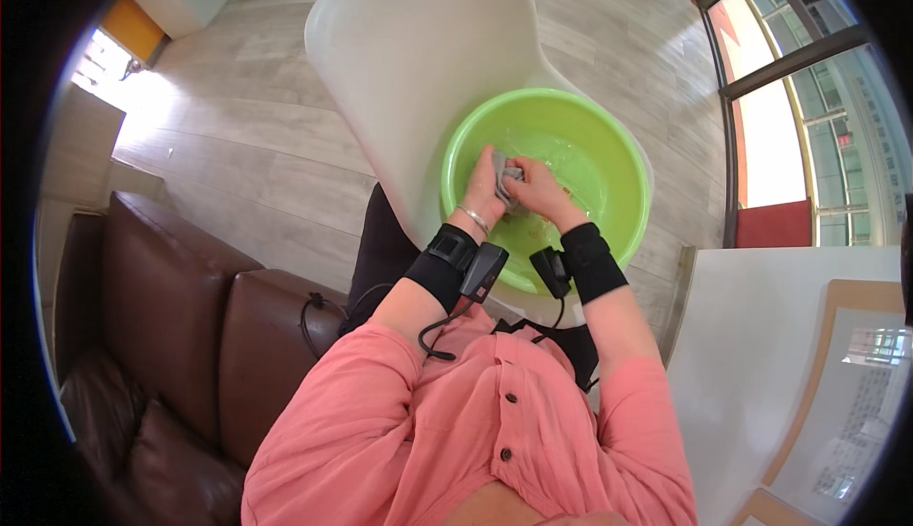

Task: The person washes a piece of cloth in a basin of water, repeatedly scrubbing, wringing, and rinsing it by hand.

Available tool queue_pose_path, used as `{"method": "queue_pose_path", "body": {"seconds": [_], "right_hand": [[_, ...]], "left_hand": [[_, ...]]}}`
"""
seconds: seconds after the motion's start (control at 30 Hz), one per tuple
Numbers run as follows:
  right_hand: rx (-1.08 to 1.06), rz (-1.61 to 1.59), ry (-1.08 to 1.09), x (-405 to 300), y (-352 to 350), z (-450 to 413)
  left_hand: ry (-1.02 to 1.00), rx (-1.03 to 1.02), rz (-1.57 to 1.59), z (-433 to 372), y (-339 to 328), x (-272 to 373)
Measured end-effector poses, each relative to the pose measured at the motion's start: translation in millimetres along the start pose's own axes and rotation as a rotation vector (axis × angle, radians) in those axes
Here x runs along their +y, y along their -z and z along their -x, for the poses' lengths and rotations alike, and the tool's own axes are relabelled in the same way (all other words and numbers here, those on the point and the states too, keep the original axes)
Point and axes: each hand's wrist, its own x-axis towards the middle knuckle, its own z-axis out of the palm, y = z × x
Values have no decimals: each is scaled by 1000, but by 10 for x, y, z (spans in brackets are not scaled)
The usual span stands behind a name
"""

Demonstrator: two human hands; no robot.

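Observation:
Between my two hands is a small bunched grey cloth (pixel 508 176), held over the inside of a light-green plastic basin (pixel 451 148). My left hand (pixel 486 187) supports the cloth from its left side, and a silver bangle (pixel 473 218) circles that wrist. Fingers of my right hand (pixel 540 189) pinch the cloth from the right. Clear water (pixel 570 169) with glints lies in the basin. Part of the cloth is hidden behind my fingers. The basin rests on the seat of a white moulded chair (pixel 421 55) in front of me.
Black wrist straps (pixel 446 251) with boxy devices and cables are on both forearms. To the left stands a brown leather sofa (pixel 285 319). A white surface (pixel 742 312) is at the right, below a large framed window (pixel 799 69). Grey wood-look flooring (pixel 271 126) surrounds the chair.

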Motion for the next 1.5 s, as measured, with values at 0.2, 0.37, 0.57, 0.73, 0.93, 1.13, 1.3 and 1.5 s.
{"method": "queue_pose_path", "body": {"seconds": [0.2, 0.37, 0.57, 0.73, 0.93, 1.13, 1.3, 1.5], "right_hand": [[-25, -298, -4, -987, 519, 553], [93, -114, -9, -1087, 337, 658], [313, 432, 25, -785, 323, 639], [314, 428, -160, -640, 435, 377], [457, 412, -245, -140, 657, 309], [529, 396, -304, 24, 727, 311], [398, 686, -202, 280, 456, 294], [88, 355, -241, 141, 641, -12]], "left_hand": [[80, -166, -13, 396, -343, -89], [102, -275, 122, -113, 163, -366], [52, 106, -110, 563, -449, -376], [-64, 111, -350, 393, -393, -412], [-275, 45, -460, 441, -508, -359], [-315, 263, -423, 308, -398, -150], [-107, 330, -491, 267, -311, -152], [-4, 167, -413, 158, -98, -38]]}}
